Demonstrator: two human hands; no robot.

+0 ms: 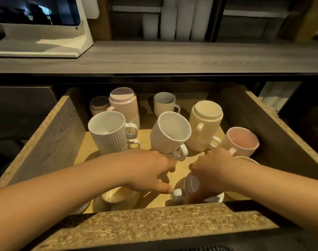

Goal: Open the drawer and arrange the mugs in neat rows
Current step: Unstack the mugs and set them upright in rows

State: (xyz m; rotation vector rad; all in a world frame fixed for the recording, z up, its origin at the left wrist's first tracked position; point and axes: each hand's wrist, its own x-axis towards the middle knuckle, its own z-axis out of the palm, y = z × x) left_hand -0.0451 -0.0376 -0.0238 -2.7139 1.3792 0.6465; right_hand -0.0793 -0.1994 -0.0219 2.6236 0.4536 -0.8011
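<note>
The drawer (154, 220) stands pulled out with several mugs scattered inside. At the left is a white ribbed stack (107, 131), in the middle a plain white mug (170, 133), and to its right an upside-down cream stack (205, 124) and a pink mug (242, 140). At the back stand a pink ribbed stack (123, 104), a small dark mug (99, 105) and a white ribbed mug (163, 104). My right hand (212, 171) grips a white ribbed mug (191, 183) lying tilted near the front. My left hand (147, 171) hovers with loosely curled fingers over a cream mug (114, 196), its thumb near the white mug's handle.
The drawer's chipboard side walls (45, 142) close in left and right. A grey wooden counter (154, 57) runs above the drawer, with a white appliance (42, 38) at its left and stacks of white cups (172, 19) behind. Part of another mug rim (245, 158) shows under my right forearm.
</note>
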